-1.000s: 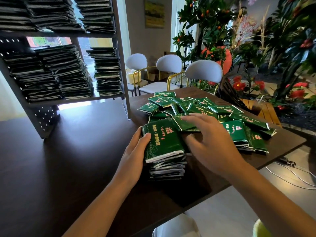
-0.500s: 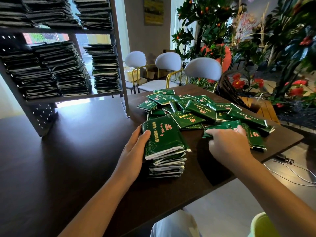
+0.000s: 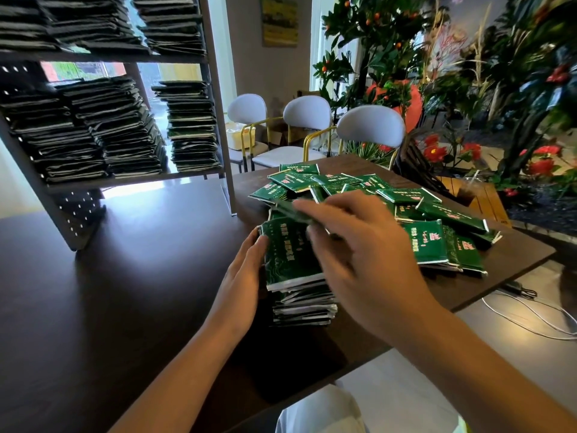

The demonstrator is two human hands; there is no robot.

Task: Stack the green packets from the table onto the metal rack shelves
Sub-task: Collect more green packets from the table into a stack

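Observation:
A neat stack of green packets stands on the dark table. My left hand rests flat against the stack's left side with straight fingers. My right hand, blurred, hovers over the stack and pinches one green packet just above its far edge. To the right and behind lies a loose pile of green packets. The metal rack stands at the back left of the table, its shelves filled with several tall piles of packets.
Three white chairs stand behind the table. Potted plants with red flowers fill the right side. A white cable lies on the floor beyond the table's right edge. Bare dark tabletop stretches in front of the rack.
My right hand picked a packet out of the loose pile on the right and carried it left over the stack. My left hand stayed against the stack's side.

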